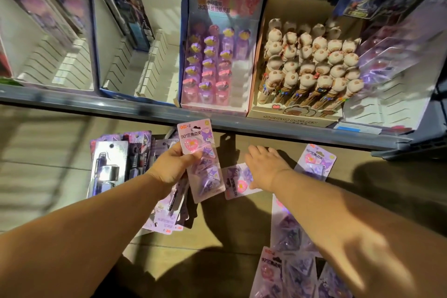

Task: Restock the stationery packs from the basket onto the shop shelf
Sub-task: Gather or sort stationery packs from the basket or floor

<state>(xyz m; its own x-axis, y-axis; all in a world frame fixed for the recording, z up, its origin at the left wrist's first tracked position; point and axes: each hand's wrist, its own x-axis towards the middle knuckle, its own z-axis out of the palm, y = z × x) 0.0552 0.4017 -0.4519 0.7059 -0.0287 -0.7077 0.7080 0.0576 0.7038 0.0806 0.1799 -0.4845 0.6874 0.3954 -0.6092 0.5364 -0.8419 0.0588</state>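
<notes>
While my left hand pinches one pink clip pack upright, thumb on its face and fingers curled behind, the card's top edge comes just short of the shelf rim, so this one is lifted but not yet placed. My right hand is spread palm-down, fingers straight, over a second clip pack lying flat on the floor. It grips nothing, and I cannot tell whether the palm is touching the card.

Just right of that hand lies a third clip pack, and nearer me a heap of clip packs overlaps under my right forearm. To the left of my left hand a stack of pen packs waits on the floor too. No basket shows from here.

Up on the shelf, the eraser box and the pen box look well filled, while the slotted bay to their left holds only a pack or two at the back. I judge the restocking barely started: most of the stock is down on the floor, and nearly all of it has yet to go up.
</notes>
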